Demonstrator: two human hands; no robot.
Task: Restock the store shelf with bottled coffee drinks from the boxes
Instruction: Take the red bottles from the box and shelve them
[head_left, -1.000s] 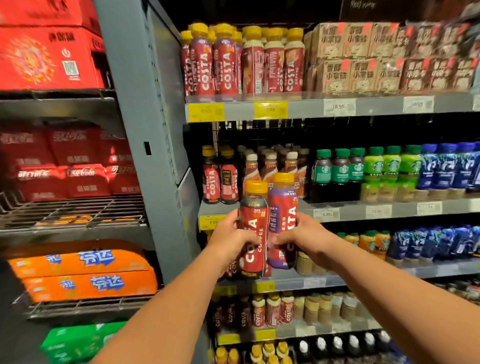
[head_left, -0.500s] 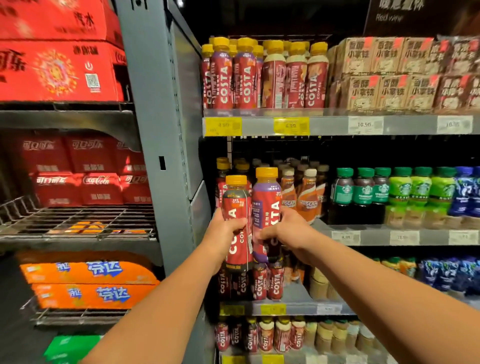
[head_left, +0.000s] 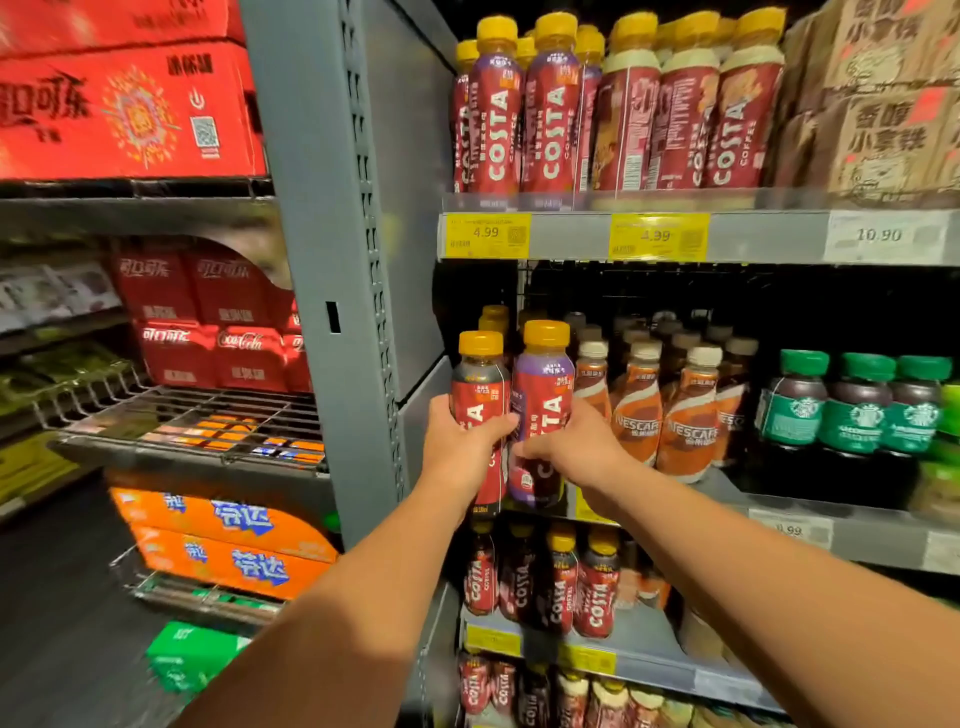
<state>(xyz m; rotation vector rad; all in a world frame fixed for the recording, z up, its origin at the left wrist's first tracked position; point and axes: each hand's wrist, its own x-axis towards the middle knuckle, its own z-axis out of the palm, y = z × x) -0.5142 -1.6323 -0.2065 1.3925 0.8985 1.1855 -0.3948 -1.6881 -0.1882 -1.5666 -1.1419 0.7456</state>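
Observation:
My left hand (head_left: 460, 441) grips a red-labelled Costa coffee bottle (head_left: 480, 384) with a yellow cap. Beside it, my right hand (head_left: 571, 447) grips a purple-topped Costa bottle (head_left: 543, 395), also yellow-capped. Both bottles stand upright and side by side at the left end of the middle shelf (head_left: 857, 530), in front of other yellow-capped bottles (head_left: 493, 314) deeper in. Whether their bases touch the shelf is hidden by my hands.
Nescafé bottles (head_left: 685, 415) stand just right of my right hand, then green-capped Starbucks bottles (head_left: 862, 405). More Costa bottles (head_left: 550, 114) fill the shelf above and Costa rows (head_left: 556, 587) below. A grey upright post (head_left: 337, 260) borders the left; red cola packs (head_left: 208, 322) and orange cases (head_left: 223, 540) lie beyond.
Both hands have carried the two bottles up and forward, from in front of the lower shelves to the left end of the middle shelf. The view has moved closer.

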